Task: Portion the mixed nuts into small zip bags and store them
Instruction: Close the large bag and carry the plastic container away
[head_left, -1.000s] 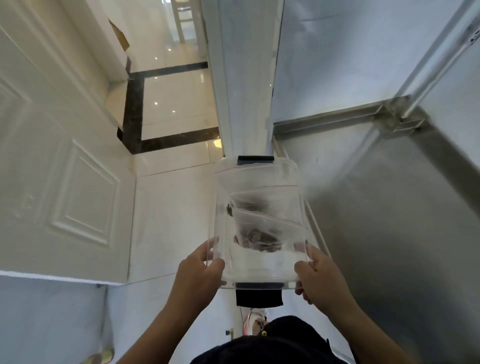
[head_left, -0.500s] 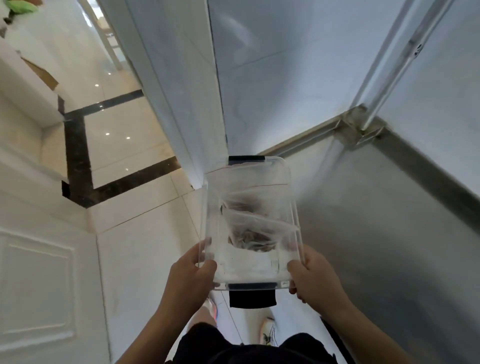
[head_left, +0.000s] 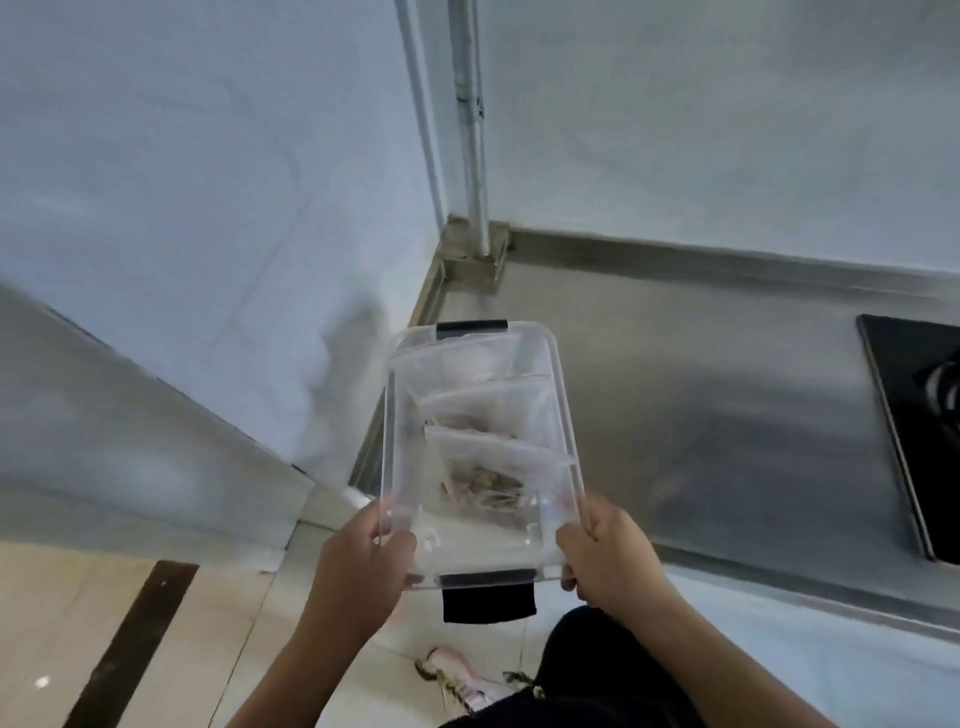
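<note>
Steel countertop (head_left: 701, 415) ahead. Our left hand (head_left: 363, 561) and right hand (head_left: 608, 556) grip the near corners of the clear lidded plastic box (head_left: 558, 415), held above the counter's left edge; nut-filled zip bags (head_left: 483, 467) inside. Risk: box tips, bags slide.

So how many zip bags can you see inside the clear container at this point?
3 in the clear container: one zip bag at the far end, one in the middle, one with nuts nearest the hands. Blur and overlap may hide more.
</note>
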